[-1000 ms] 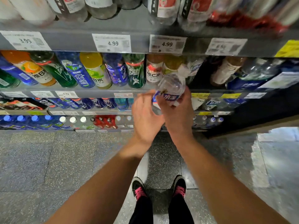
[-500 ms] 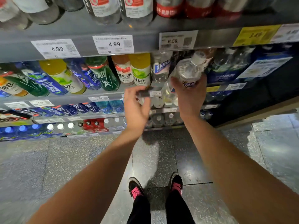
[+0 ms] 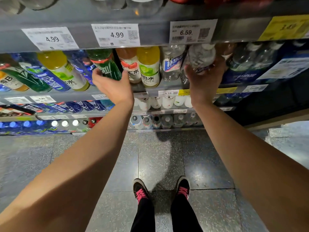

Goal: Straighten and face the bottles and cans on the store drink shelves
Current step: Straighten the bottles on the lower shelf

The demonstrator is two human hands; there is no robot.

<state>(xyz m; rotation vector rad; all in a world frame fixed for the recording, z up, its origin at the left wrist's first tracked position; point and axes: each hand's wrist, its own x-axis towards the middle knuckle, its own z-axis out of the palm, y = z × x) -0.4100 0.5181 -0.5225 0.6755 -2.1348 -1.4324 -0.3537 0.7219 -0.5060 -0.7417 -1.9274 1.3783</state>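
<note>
My right hand (image 3: 204, 79) grips a clear bottle (image 3: 201, 56) with a white cap and holds it up into the shelf row, right of a clear bottle with a blue-and-white label (image 3: 172, 64). My left hand (image 3: 113, 84) wraps its fingers and thumb around the lower part of a green bottle (image 3: 105, 64) standing in the same row. An orange bottle (image 3: 130, 64) and a yellow bottle (image 3: 148, 66) stand between the two hands.
More bottles, yellow (image 3: 61, 69), blue (image 3: 45, 76) and green, lean along the row to the left. A grey shelf edge (image 3: 150, 30) with price tags hangs just above the hands. Lower shelves hold white bottles (image 3: 160, 102) and capped bottles. Grey tiled floor and my shoes lie below.
My right hand has lifted the clear bottle up and into the shelf row. My left hand left the shelf edge and took hold of the green bottle. The camera came closer.
</note>
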